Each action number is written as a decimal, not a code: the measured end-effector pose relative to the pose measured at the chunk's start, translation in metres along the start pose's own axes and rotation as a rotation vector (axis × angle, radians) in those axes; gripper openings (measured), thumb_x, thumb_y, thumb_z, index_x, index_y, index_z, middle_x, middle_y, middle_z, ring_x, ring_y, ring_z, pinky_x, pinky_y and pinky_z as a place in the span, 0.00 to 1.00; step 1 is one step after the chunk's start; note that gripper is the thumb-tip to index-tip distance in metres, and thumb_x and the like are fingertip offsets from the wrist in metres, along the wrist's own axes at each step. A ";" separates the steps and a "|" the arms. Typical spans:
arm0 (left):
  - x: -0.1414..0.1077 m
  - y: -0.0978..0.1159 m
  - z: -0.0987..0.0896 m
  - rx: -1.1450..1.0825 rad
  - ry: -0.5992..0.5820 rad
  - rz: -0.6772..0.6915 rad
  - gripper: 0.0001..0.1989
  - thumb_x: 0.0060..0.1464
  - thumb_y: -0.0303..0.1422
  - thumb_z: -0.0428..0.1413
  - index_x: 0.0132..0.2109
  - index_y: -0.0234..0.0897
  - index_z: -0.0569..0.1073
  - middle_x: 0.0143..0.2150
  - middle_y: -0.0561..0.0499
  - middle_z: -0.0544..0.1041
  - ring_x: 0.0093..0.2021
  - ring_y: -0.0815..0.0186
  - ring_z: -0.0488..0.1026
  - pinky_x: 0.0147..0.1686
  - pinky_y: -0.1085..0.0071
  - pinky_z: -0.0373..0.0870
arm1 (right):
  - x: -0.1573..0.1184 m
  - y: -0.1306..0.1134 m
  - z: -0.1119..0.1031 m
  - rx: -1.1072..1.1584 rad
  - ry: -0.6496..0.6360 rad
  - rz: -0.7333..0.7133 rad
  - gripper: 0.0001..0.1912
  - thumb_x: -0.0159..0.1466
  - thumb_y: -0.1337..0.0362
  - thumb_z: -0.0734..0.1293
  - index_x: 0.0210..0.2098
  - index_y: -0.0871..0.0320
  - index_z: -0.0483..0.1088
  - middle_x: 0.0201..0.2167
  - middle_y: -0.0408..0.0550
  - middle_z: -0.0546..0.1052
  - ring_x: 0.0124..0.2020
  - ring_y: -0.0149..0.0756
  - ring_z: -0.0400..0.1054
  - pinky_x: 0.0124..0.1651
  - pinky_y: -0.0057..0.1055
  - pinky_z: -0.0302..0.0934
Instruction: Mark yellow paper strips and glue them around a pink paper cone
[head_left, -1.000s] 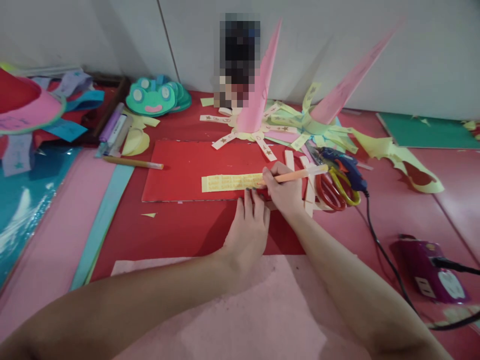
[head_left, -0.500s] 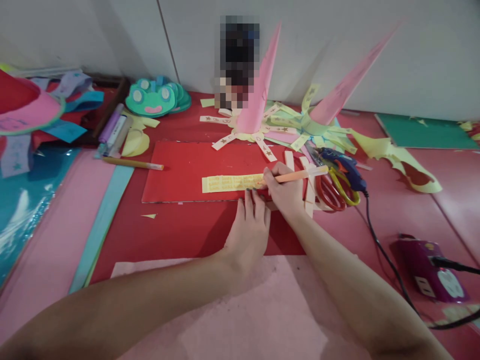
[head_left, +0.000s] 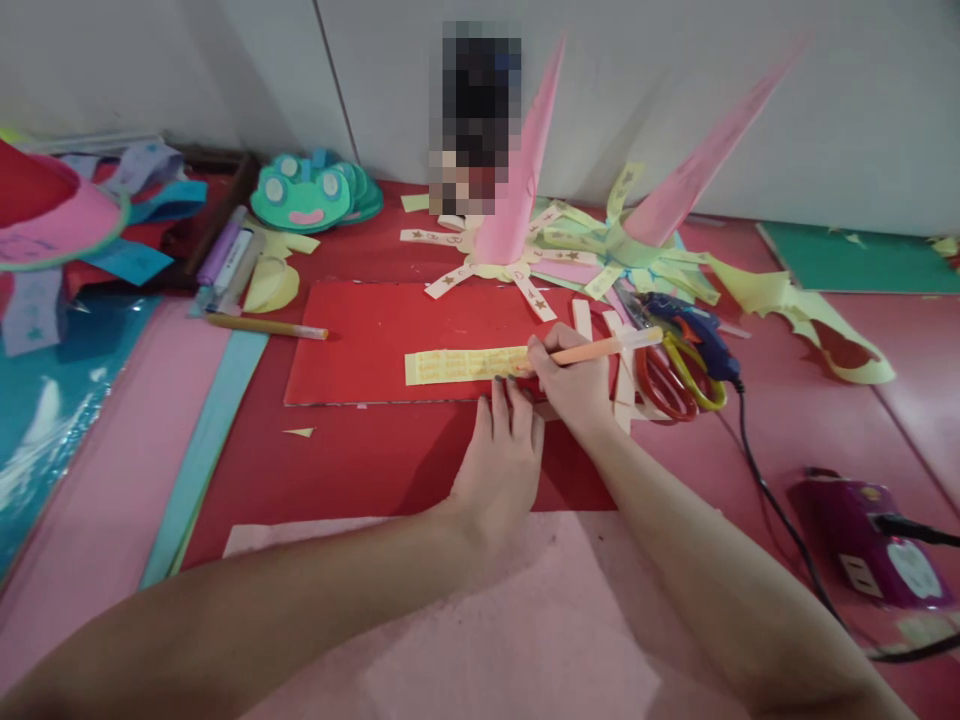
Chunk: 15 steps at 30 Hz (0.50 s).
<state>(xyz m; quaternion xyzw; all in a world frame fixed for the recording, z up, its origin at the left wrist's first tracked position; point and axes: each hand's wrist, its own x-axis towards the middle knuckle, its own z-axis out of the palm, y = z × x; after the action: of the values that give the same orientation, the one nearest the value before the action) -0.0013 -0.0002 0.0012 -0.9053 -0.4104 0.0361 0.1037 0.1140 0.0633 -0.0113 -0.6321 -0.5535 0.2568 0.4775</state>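
Yellow paper strip [head_left: 466,366], narrow and flat

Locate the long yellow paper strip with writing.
In the head view, near centre, the strip lies on the flat red rectangular board and reaches the right hand, which holds a slim orange pen.

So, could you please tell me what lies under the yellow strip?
The red board shows around the yellow strip, so it lies underneath; whatever the strip directly covers cannot be seen, and the right hand hides the strip's right end.
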 end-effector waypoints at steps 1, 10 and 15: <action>0.000 0.000 0.000 0.004 0.004 0.002 0.22 0.55 0.24 0.43 0.56 0.20 0.63 0.58 0.28 0.63 0.59 0.45 0.60 0.54 0.56 0.63 | 0.000 0.001 0.000 -0.003 0.006 0.003 0.17 0.57 0.64 0.62 0.16 0.56 0.51 0.12 0.35 0.55 0.15 0.24 0.53 0.19 0.24 0.50; -0.001 0.001 0.001 0.046 0.040 0.005 0.22 0.54 0.25 0.42 0.55 0.20 0.64 0.56 0.29 0.65 0.58 0.44 0.61 0.53 0.57 0.65 | -0.001 -0.003 0.000 0.024 0.018 0.022 0.17 0.56 0.66 0.62 0.16 0.55 0.50 0.11 0.33 0.54 0.14 0.22 0.50 0.17 0.23 0.49; 0.000 -0.001 0.000 0.068 0.035 0.007 0.23 0.54 0.27 0.43 0.55 0.18 0.63 0.57 0.29 0.64 0.58 0.45 0.61 0.55 0.57 0.62 | 0.000 -0.004 -0.001 0.080 0.120 0.025 0.16 0.58 0.65 0.61 0.17 0.55 0.51 0.11 0.34 0.59 0.15 0.25 0.58 0.20 0.24 0.53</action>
<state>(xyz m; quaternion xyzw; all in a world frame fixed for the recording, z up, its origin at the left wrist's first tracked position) -0.0020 -0.0001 0.0011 -0.9032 -0.4038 0.0345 0.1417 0.1137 0.0626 -0.0076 -0.6337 -0.5051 0.2466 0.5315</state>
